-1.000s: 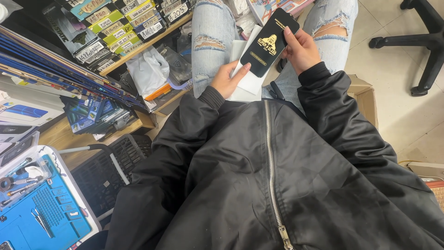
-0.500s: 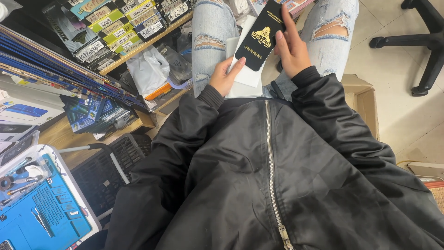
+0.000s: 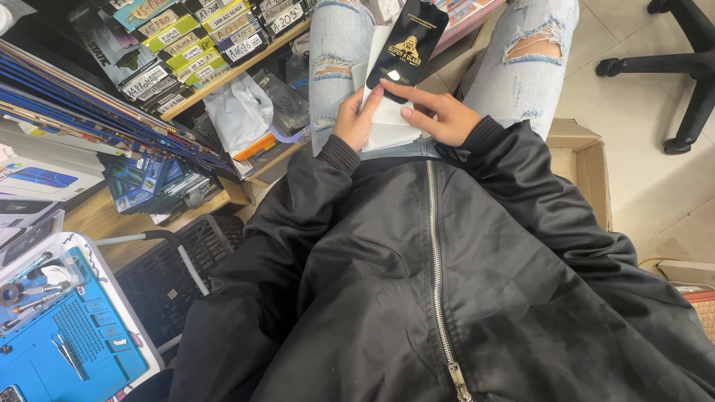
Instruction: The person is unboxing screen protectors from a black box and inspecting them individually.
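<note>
A slim black packet with a gold emblem [image 3: 408,46] rests on my lap between my knees in torn light jeans. My right hand [image 3: 439,114] touches its lower end with the fingertips, fingers stretched out. My left hand [image 3: 357,119] holds the white flat packets [image 3: 387,123] stacked under it, thumb near the black packet's bottom edge. Both arms are in black jacket sleeves, and the zipped jacket fills the lower part of the view.
A wooden shelf [image 3: 223,71] with labelled packets and plastic bags stands at my left. A blue work mat with small tools [image 3: 67,342] lies at lower left beside a black basket [image 3: 179,275]. A cardboard box [image 3: 585,160] and an office chair base [image 3: 670,67] are at right.
The black packet was lifted in my right hand, then moved up and away; now it lies on the white packets and my right hand has come down to its lower end.
</note>
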